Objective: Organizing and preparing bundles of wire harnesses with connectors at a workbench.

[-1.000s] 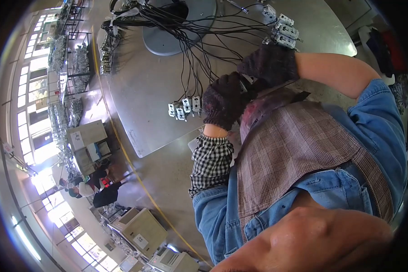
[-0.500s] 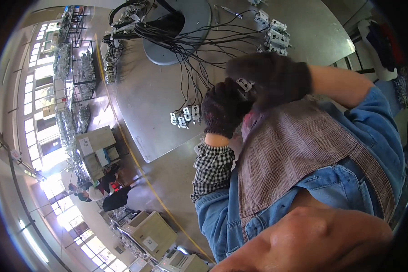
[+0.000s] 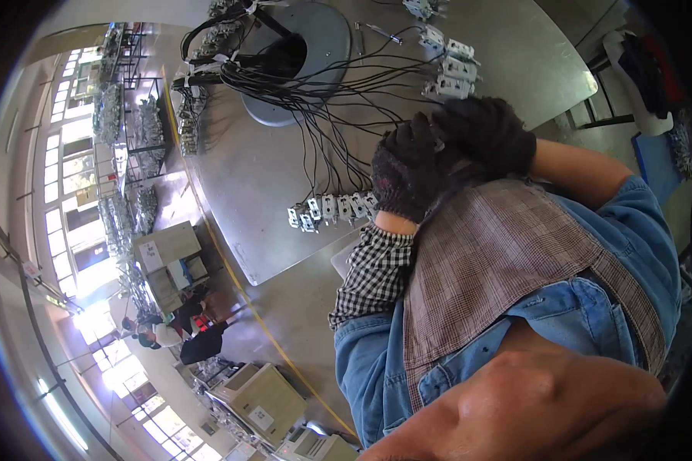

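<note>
My left hand [image 3: 409, 167], in a dark knitted glove, is closed with its fingers curled near the table's edge. Against it is my right hand [image 3: 486, 137], also dark-gloved and closed. Whatever lies between them is mostly hidden; only a small light speck shows. Left of my left hand, a row of small white-and-metal blocks [image 3: 329, 207] rests along the near edge, joined to thin black cables [image 3: 284, 88]. Beyond my right hand sits another group of such white blocks [image 3: 457, 71].
The cables gather at a round grey disc [image 3: 337, 81] on the metal table [image 3: 246, 207]. A thin pen-like tool [image 3: 383, 33] lies near the far edge. At left are racks [image 3: 142, 127], pale cabinets [image 3: 165, 246] and people [image 3: 188, 330] across a yellow floor line.
Both hands have shifted slightly rightward and drawn together. The white block visible between them before is now hidden. More of the row beside my left hand shows.
</note>
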The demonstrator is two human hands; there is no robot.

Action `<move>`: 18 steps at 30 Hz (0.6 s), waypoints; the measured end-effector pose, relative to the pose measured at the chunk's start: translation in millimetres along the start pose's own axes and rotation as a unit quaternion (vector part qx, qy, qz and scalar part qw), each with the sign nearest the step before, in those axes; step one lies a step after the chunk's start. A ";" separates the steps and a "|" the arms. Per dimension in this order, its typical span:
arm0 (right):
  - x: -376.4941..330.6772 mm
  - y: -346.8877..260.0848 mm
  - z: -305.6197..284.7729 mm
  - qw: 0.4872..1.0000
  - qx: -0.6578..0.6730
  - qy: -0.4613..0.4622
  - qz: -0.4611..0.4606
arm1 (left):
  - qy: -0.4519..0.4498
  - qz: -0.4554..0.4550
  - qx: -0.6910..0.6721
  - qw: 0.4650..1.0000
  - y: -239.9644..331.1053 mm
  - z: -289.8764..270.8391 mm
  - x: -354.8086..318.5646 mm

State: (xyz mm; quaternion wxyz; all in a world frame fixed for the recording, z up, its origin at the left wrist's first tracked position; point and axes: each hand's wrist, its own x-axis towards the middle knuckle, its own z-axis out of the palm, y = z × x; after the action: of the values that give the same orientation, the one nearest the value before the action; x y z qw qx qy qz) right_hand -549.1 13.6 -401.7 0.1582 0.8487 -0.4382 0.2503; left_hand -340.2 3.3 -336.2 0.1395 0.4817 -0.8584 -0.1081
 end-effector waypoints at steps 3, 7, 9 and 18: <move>-4.1 18.4 18.5 0.993 0.045 -0.036 0.100 | -0.027 -0.004 -0.028 0.999 0.7 0.0 -3.5; -7.9 -4.3 -0.5 0.992 0.117 -0.038 0.040 | -0.028 -0.009 -0.004 1.000 0.2 1.4 -3.0; 14.2 -14.3 -19.7 0.971 0.220 -0.074 0.058 | -0.012 0.004 -0.017 1.000 -11.5 11.4 -3.0; 62.5 4.4 0.7 0.930 0.250 -0.238 0.128 | -0.012 0.041 -0.041 0.998 -12.1 4.4 -4.4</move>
State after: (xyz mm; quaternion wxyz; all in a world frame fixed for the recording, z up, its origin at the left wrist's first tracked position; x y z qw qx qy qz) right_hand -521.8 -30.7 -366.9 -0.2013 0.8321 -0.4914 0.1600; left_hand -329.9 1.1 -344.8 0.1530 0.4384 -0.8741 -0.1428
